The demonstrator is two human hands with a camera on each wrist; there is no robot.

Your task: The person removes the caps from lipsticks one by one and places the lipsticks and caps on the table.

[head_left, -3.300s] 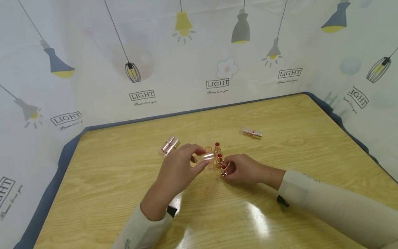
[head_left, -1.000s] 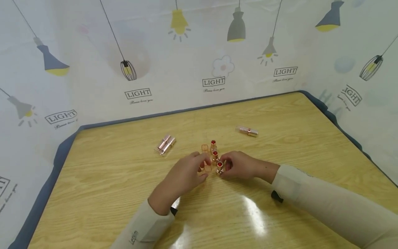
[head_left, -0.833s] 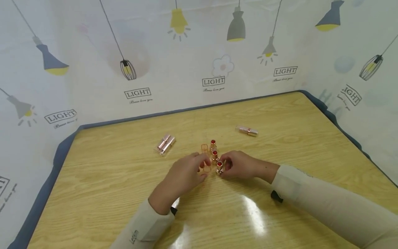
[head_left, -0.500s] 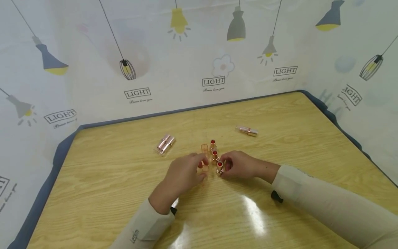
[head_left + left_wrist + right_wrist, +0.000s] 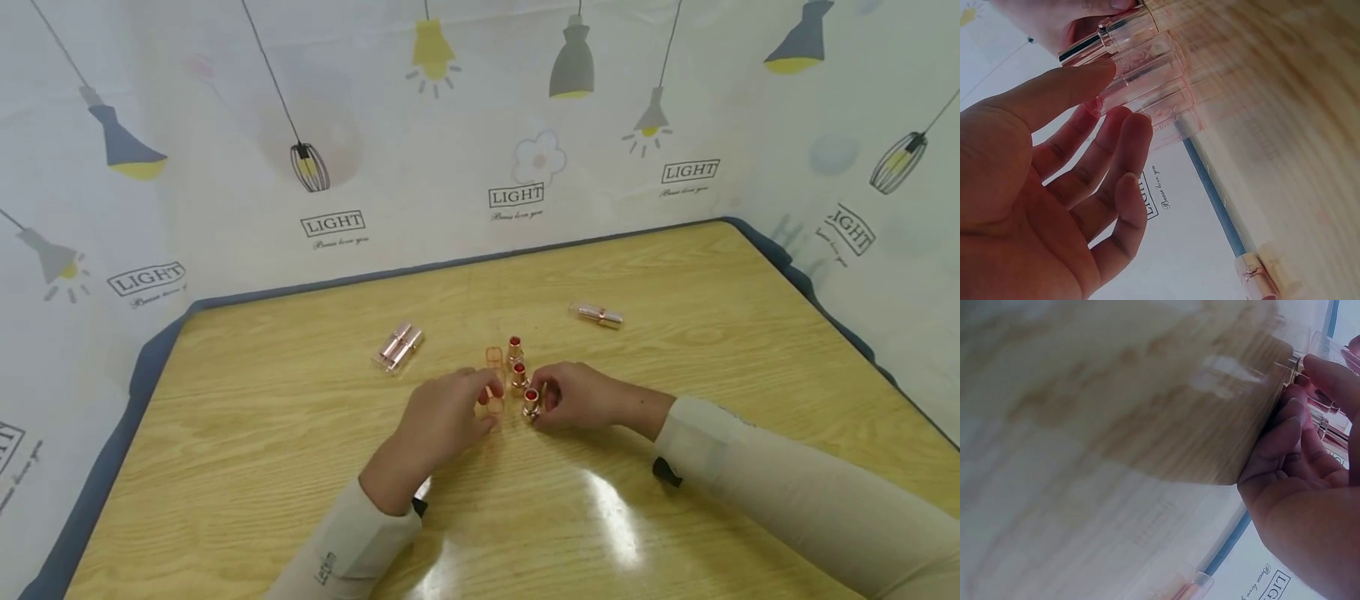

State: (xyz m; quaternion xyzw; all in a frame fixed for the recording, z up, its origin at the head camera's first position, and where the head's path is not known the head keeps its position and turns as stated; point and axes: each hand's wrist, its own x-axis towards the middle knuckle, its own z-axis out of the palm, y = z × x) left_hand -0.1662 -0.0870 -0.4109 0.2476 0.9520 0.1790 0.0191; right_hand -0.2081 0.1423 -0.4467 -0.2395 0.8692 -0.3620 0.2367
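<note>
Three uncapped lipsticks with red tips stand upright in a row mid-table: a far one (image 5: 514, 348), a middle one (image 5: 519, 377) and a near one (image 5: 531, 403). Thumb and fingers of my right hand (image 5: 581, 397) pinch the near lipstick low on its gold body. Just left of that row stand clear lipstick caps, among them a far cap (image 5: 493, 357). My left hand (image 5: 442, 418) has the nearest cap (image 5: 496, 404) between thumb and fingertips, its base at the tabletop. In the left wrist view, the clear caps (image 5: 1163, 103) stand side by side beyond the thumb.
Two capped lipsticks (image 5: 400, 347) lie side by side at the back left of the wooden table (image 5: 300, 467). Another capped lipstick (image 5: 597, 315) lies at the back right. A curtain (image 5: 435, 150) printed with lamps rises behind the table's far edge.
Earlier, my left hand held a clear cap raised and tilted; now it is lower, at the nearest cap, which has shifted slightly left. My right hand has stayed at the near lipstick.
</note>
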